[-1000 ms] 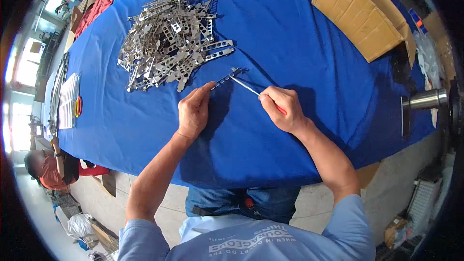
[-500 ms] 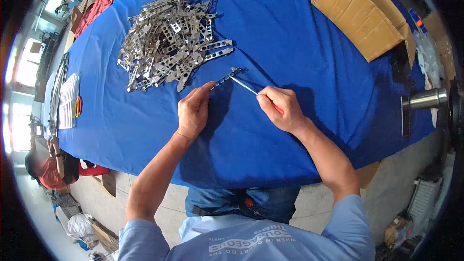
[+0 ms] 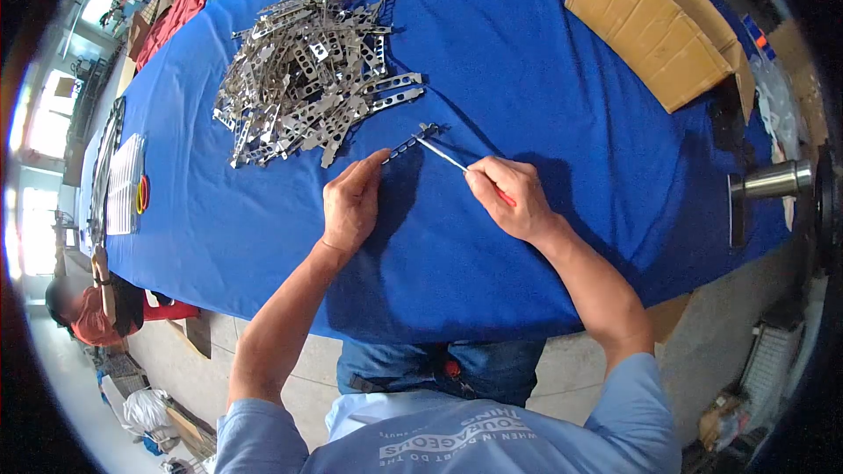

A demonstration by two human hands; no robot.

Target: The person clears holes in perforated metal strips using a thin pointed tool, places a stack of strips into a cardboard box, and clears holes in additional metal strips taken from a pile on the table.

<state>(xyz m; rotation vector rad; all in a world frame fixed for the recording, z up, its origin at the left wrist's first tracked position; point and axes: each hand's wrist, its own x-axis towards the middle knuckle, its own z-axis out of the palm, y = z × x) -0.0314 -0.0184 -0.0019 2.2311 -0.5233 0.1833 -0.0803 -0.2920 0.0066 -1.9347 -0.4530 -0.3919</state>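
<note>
My left hand (image 3: 352, 202) is closed on the near end of a perforated metal strip (image 3: 403, 147), which points up and to the right over the blue cloth. My right hand (image 3: 514, 197) grips a slim silver tool with a red handle (image 3: 505, 197). The tool's shaft (image 3: 444, 155) slants up to the left, and its tip meets the strip near the far end. Whether the tool is a file or a scraper I cannot tell. Beyond my left hand lies a big heap of similar perforated metal strips (image 3: 307, 79).
Blue cloth (image 3: 492, 53) covers the table. An open cardboard box (image 3: 654, 31) stands at the back right, and a metal cylinder (image 3: 773, 181) juts in at the right edge. Pale strips (image 3: 126, 184) lie at the left, near another person (image 3: 95, 312).
My hands, the strip and the tool hold almost the same position. The other person at the left has shifted very slightly.
</note>
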